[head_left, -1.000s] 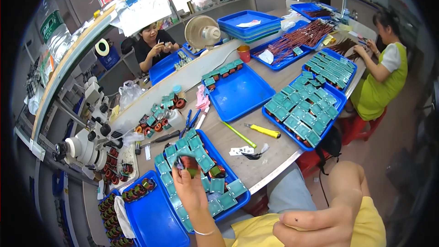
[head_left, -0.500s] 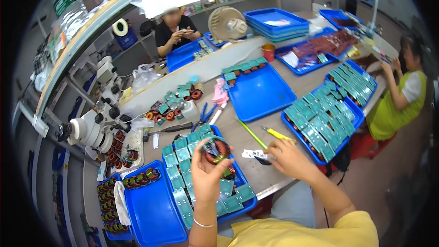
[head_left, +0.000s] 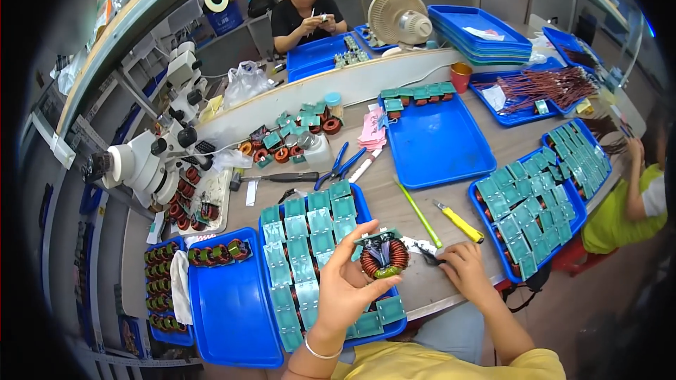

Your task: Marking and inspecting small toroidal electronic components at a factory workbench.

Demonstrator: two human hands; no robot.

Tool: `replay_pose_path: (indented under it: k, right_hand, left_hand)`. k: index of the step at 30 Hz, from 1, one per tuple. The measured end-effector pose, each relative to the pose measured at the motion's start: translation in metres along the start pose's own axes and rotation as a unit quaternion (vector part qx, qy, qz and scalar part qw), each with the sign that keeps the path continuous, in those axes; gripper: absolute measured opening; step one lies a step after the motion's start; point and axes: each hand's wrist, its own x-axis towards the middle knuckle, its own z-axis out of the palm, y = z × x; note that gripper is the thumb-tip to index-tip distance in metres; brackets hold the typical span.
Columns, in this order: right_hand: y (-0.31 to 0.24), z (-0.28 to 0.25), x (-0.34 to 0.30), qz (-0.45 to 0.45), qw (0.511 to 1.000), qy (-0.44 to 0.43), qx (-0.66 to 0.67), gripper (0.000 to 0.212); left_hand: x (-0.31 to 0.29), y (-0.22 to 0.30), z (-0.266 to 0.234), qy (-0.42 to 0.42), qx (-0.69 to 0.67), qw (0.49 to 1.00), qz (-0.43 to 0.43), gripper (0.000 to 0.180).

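My left hand point(head_left: 350, 287) grips a toroidal coil point(head_left: 384, 256) with copper-red windings and a green circuit board on its top edge, above a blue tray point(head_left: 362, 200) filled with rows of green-board coils. A patch of yellow-green shows at the coil's lower side. My right hand point(head_left: 466, 267) is low over the table to the right, with its fingertips closed on a small dark object point(head_left: 428, 256) whose kind I cannot make out. White paper scraps point(head_left: 415, 245) lie beside that dark object. Just beyond are a green stick-like tool point(head_left: 420, 214) and a yellow utility knife point(head_left: 459, 222).
A blue tray point(head_left: 232, 309) at left holds a few coils at its far end. Another blue tray point(head_left: 440, 148) stands ahead, and a full tray point(head_left: 577, 222) at right. Blue pliers point(head_left: 340, 167), a microscope point(head_left: 144, 165) and a fan point(head_left: 400, 17) stand farther back. Co-workers sit across and at right.
The coil in my left hand has turned, so its windings and board face me more. My right hand stays by the dark object. The whole view has shifted.
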Motion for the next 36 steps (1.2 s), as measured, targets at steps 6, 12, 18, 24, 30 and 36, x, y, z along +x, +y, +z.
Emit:
replay_pose_path:
  k: [6, 12, 18, 24, 30, 36]
  right_hand:
    - [-0.006, -0.013, 0.019, 0.024, 0.995, 0.061, 0.08, 0.018]
    - [-0.034, -0.035, 0.068, -0.003, 0.979, 0.119, 0.167, 0.02]
    - [-0.056, -0.043, 0.122, -0.012, 0.949, 0.16, 0.271, 0.026]
    - [-0.054, -0.036, 0.133, -0.052, 0.941, 0.198, 0.269, 0.026]
    - [-0.048, -0.029, 0.128, -0.041, 0.943, 0.21, 0.256, 0.022]
    - [-0.043, -0.024, 0.125, -0.022, 0.946, 0.212, 0.244, 0.022]
  left_hand:
    - [0.002, 0.0, -0.005, 0.018, -0.112, 0.989, -0.091, 0.069]
    - [-0.001, 0.005, -0.013, 0.019, -0.185, 0.977, -0.105, 0.068]
    - [0.0, 0.004, -0.023, -0.004, -0.29, 0.945, -0.15, 0.072]
    - [0.0, 0.002, -0.026, -0.015, -0.344, 0.926, -0.155, 0.077]
    - [0.001, -0.004, -0.025, -0.026, -0.378, 0.908, -0.178, 0.078]
    - [0.0, -0.012, -0.029, -0.067, -0.43, 0.879, -0.192, 0.076]
